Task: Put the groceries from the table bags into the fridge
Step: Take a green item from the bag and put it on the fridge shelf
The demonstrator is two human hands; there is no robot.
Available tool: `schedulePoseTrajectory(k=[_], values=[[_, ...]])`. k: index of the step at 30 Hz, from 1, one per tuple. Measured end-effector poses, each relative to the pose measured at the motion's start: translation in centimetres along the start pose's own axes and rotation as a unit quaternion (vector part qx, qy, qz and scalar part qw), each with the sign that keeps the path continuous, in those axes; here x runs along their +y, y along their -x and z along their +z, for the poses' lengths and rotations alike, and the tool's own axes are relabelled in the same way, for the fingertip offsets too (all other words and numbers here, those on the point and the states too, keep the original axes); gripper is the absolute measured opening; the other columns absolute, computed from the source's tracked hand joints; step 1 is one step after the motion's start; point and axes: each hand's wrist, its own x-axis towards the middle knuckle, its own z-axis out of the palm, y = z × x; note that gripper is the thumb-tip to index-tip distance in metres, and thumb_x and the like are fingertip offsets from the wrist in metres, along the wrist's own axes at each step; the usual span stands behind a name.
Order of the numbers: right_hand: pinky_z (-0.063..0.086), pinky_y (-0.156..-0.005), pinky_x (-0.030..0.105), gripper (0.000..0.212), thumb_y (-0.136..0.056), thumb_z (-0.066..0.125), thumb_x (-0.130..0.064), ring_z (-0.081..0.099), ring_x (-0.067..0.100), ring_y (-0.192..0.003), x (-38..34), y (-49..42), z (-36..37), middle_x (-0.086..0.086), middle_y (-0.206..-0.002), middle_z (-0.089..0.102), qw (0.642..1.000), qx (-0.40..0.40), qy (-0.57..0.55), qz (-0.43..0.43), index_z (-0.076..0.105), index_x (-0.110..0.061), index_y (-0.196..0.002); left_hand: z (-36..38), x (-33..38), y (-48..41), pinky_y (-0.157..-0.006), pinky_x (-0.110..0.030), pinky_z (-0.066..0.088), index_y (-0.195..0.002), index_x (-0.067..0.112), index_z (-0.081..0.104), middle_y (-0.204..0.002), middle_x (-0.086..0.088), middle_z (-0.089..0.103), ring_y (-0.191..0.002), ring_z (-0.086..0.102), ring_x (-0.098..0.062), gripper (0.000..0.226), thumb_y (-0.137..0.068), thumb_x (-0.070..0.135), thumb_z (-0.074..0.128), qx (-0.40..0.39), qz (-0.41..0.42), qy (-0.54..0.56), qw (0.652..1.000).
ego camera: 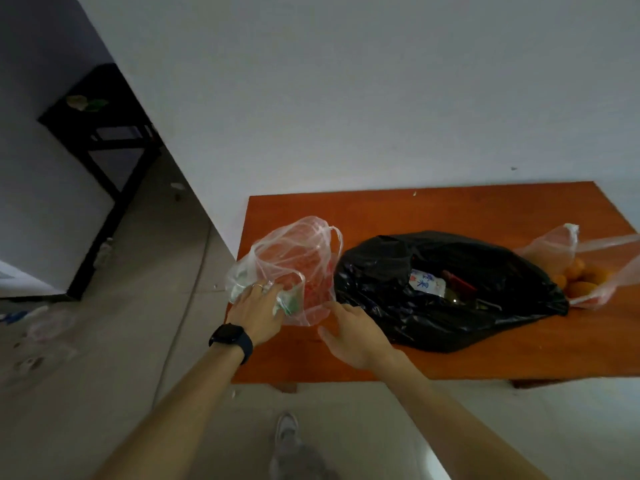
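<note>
white wall [346, 81] | grey tiled floor [138, 341], scraps strewn | black side table [100, 133] far left | orange-brown worktop [450, 209] against wall | dim light

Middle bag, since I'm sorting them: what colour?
Black; the middle bag shows best in the head view.

- Single view: a wide-angle camera worn on the person's head.
- It faces forward and steeply down, along both forearms, onto the orange table [450, 209] set against the white wall [346, 98].
- Range is close. The left hand [256, 306] and right hand [353, 327] sit low in the centre, at the clear bag [304, 258].
- The frame stands tilted, so the wall's corner runs slantwise. The floor [156, 271] and one shoe [286, 431] fill the lower edge.
</note>
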Motion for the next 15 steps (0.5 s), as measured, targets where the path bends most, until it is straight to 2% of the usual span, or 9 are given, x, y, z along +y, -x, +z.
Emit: schedulePoseTrajectory(k=[2, 4, 7, 9, 10, 11, 13, 14, 15], values=[[0.051, -0.093, 0.046, 0.044, -0.097, 0.048, -0.045, 0.057, 0.03, -0.116, -0.8, -3.0, 1.0, 0.003, -0.124, 0.062, 0.999, 0.002, -0.03, 0.035, 0.047, -0.025, -0.135, 0.0, -1.3, -3.3, -0.106, -0.044, 0.042, -0.149, 0.031, 0.034, -0.146, -0.014, 0.044, -0.133, 0.042, -0.034, 0.06, -0.093, 0.037, 0.056, -0.018, 0.03, -0.026, 0.999], [0.05, -0.098, 0.046, 0.058, -0.093, 0.056, -0.045, 0.055, 0.027, -0.121, -1.8, -5.9, 2.0, 0.002, -0.134, 0.059, 0.996, 0.003, -0.053, 0.076, 0.041, -0.022, -0.144, 0.0, -2.4, -6.3, -0.108, -0.047, 0.041, -0.15, 0.034, 0.028, -0.148, -0.015, 0.039, -0.134, 0.04, -0.036, 0.066, -0.09, 0.032, 0.057, -0.046, 0.072, -0.053, 0.995], [0.048, -0.102, 0.048, 0.084, -0.083, 0.064, -0.057, 0.054, 0.027, -0.125, -3.1, -9.8, 3.3, 0.003, -0.141, 0.055, 0.988, 0.018, -0.078, 0.131, 0.029, -0.023, -0.151, 0.3, -3.7, -10.0, -0.118, -0.05, 0.026, -0.154, 0.032, 0.018, -0.159, -0.008, 0.029, -0.145, 0.028, -0.031, 0.079, -0.086, 0.028, 0.057, -0.104, 0.172, -0.114, 0.973], [0.038, -0.112, 0.051, 0.101, -0.076, 0.066, -0.064, 0.049, 0.03, -0.132, -3.4, -12.0, 4.4, 0.004, -0.143, 0.053, 0.986, 0.015, -0.043, 0.159, 0.016, -0.024, -0.155, 0.5, -4.6, -11.8, -0.116, -0.049, 0.026, -0.155, 0.029, 0.019, -0.148, -0.004, 0.046, -0.139, 0.038, -0.026, 0.072, -0.09, 0.036, 0.051, -0.131, 0.209, -0.143, 0.959], [0.028, -0.117, 0.054, 0.108, -0.074, 0.066, -0.065, 0.045, 0.03, -0.136, -3.4, -12.9, 5.0, 0.003, -0.143, 0.053, 0.985, 0.002, -0.023, 0.174, 0.008, -0.026, -0.157, 0.5, -5.2, -12.5, -0.113, -0.047, 0.029, -0.152, 0.027, 0.026, -0.133, -0.004, 0.058, -0.128, 0.047, -0.026, 0.063, -0.093, 0.041, 0.045, -0.133, 0.223, -0.156, 0.953], [0.019, -0.119, 0.059, 0.112, -0.071, 0.065, -0.064, 0.044, 0.03, -0.137, -3.4, -13.6, 5.5, 0.002, -0.141, 0.055, 0.982, -0.015, -0.008, 0.189, 0.003, -0.029, -0.157, 0.3, -5.7, -13.0, -0.107, -0.044, 0.032, -0.143, 0.023, 0.038, -0.112, -0.002, 0.066, -0.111, 0.055, -0.025, 0.051, -0.096, 0.044, 0.04, -0.126, 0.232, -0.16, 0.951], [0.003, -0.116, 0.067, 0.101, -0.071, 0.062, -0.058, 0.049, 0.029, -0.131, -3.4, -14.4, 6.5, -0.005, -0.127, 0.065, 0.979, -0.044, 0.011, 0.198, 0.01, -0.034, -0.154, -0.1, -7.1, -13.4, -0.091, -0.039, 0.04, -0.102, 0.021, 0.058, -0.071, 0.005, 0.056, -0.072, 0.05, -0.019, 0.036, -0.101, 0.045, 0.031, -0.115, 0.247, -0.151, 0.95], [-0.003, -0.114, 0.068, 0.086, -0.073, 0.059, -0.054, 0.053, 0.027, -0.127, -3.5, -14.6, 6.8, -0.008, -0.119, 0.069, 0.981, -0.046, 0.021, 0.188, 0.022, -0.038, -0.149, -0.4, -7.7, -13.4, -0.081, -0.038, 0.043, -0.081, 0.023, 0.056, -0.06, 0.006, 0.048, -0.059, 0.043, -0.016, 0.039, -0.102, 0.043, 0.03, -0.113, 0.267, -0.159, 0.944], [-0.006, -0.114, 0.067, 0.07, -0.075, 0.055, -0.05, 0.057, 0.023, -0.122, -3.6, -14.6, 7.1, -0.012, -0.111, 0.071, 0.983, -0.041, 0.031, 0.174, 0.035, -0.042, -0.142, -0.5, -8.4, -13.3, -0.072, -0.039, 0.045, -0.069, 0.022, 0.05, -0.054, 0.006, 0.043, -0.051, 0.039, -0.016, 0.045, -0.104, 0.04, 0.029, -0.118, 0.284, -0.174, 0.936]])
